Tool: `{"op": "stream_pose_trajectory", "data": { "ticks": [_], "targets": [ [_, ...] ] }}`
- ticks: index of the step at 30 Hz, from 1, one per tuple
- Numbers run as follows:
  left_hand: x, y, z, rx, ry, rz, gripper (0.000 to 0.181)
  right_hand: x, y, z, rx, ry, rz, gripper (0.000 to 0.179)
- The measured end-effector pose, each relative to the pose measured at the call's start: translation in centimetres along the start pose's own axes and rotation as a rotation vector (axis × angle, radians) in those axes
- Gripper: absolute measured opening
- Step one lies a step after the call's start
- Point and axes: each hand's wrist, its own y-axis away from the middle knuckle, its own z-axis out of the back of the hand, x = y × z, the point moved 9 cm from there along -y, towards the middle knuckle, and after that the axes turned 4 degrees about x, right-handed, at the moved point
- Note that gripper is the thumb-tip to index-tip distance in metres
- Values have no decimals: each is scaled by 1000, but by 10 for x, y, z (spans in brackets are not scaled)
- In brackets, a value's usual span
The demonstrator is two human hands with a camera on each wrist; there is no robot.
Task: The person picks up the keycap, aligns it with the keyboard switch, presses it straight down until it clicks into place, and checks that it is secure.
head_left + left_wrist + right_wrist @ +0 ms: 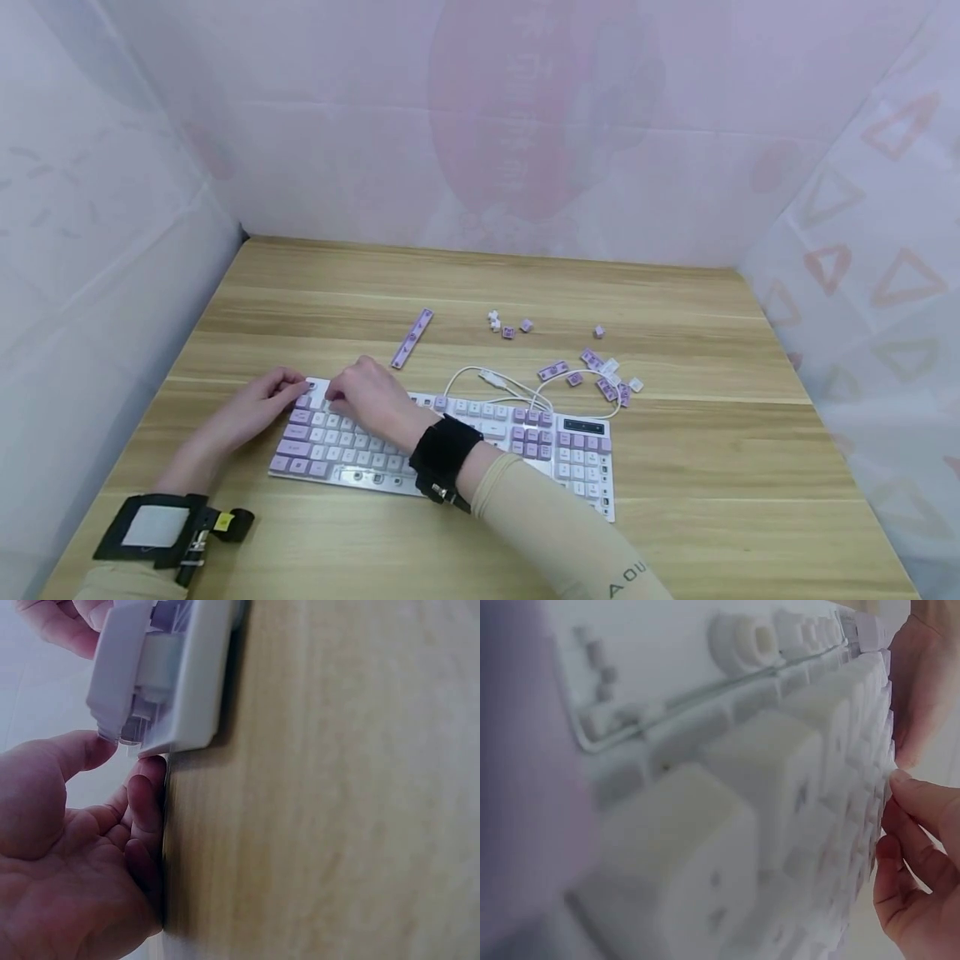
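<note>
A white and lilac keyboard (352, 457) lies on the wooden table. At its far left corner my left hand (258, 407) holds the edge. The left wrist view shows the thumb against a lilac keycap (120, 667) and curled fingers by the white base (202, 690). My right hand (375, 398) reaches over the upper left rows, its fingers bent down onto the keys. In the right wrist view, the right hand's (930, 862) fingertips touch the keys; whether a keycap is between them cannot be seen. Bare switch sockets (357, 477) show along the front row.
A long lilac spacebar (412, 338) lies behind the keyboard. Loose keycaps (553, 371) are scattered at the back right, with small white pieces (493, 320) nearby. A white USB cable (491, 379) loops behind the keyboard. Fabric walls (525, 183) border the table.
</note>
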Motion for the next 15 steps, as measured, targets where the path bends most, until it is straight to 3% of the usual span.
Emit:
{"op": "stream_pose_trajectory", "data": {
  "ticks": [15],
  "targets": [
    [-2,-1,-1,-10,-26,-5,60,23,1,0,-76,348,101,13]
  ]
}}
